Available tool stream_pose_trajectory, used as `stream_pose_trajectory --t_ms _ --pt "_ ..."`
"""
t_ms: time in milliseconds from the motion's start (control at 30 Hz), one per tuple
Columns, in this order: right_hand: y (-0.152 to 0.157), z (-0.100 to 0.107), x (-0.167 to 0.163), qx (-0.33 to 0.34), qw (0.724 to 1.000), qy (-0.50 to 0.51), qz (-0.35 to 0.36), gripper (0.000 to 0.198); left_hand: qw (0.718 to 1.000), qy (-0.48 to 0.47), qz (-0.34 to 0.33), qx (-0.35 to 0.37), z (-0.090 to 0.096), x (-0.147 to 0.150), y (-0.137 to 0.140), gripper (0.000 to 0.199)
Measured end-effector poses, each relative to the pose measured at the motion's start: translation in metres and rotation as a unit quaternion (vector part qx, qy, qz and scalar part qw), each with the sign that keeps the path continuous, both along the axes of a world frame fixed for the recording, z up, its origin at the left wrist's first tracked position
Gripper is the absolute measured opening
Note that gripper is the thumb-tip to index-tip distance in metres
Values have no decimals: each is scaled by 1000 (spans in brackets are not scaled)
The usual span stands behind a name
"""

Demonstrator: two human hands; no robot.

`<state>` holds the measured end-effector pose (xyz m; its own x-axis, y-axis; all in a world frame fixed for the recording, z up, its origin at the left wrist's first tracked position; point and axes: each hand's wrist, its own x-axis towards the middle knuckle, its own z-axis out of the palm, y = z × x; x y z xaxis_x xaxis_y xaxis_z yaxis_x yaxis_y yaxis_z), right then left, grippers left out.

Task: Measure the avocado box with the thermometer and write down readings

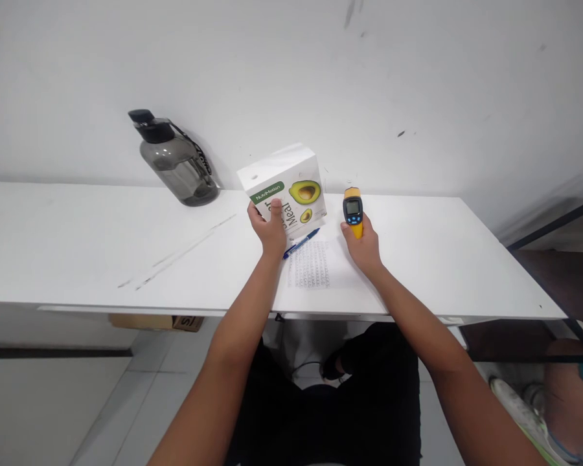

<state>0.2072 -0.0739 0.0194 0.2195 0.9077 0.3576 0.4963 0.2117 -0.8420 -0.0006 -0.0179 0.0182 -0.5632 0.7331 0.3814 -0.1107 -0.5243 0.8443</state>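
My left hand (270,228) grips a white box (282,162) with a green label and avocado pictures, thumb across its front. The box is tilted above the tabletop. In my right hand (364,247) is a yellow and black infrared thermometer (353,208), its small screen and blue buttons facing me. Between the hands, a blue pen (301,243) lies across the top of a paper sheet (342,275) with rows of handwriting. Part of the box's lower left is hidden by my left hand.
A grey water bottle (177,165) with a black lid stands at the left against the wall (291,77). The white table (78,252) ends at the right. Below it lies a cardboard box (146,321). Another person's leg (566,401) shows at lower right.
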Motion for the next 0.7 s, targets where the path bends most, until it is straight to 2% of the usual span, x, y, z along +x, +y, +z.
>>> stream_pose_trajectory --t_ms 233,400,467,567,700 --pt "3 -2 5 -43 999 -7 -19 83 1000 -26 -1 -1 3 2 -2 57" --pt "11 3 20 -70 989 -121 -54 76 1000 -26 7 -1 1 1 0 57" --pt "16 5 29 -86 972 -203 -80 72 1000 -25 4 -4 0 1 1 56" --pt "24 6 42 -136 932 -318 -109 68 1000 -23 5 -6 0 1 1 58" --pt "30 3 53 -204 888 -392 -125 63 1000 -11 18 -6 -1 1 1 57"
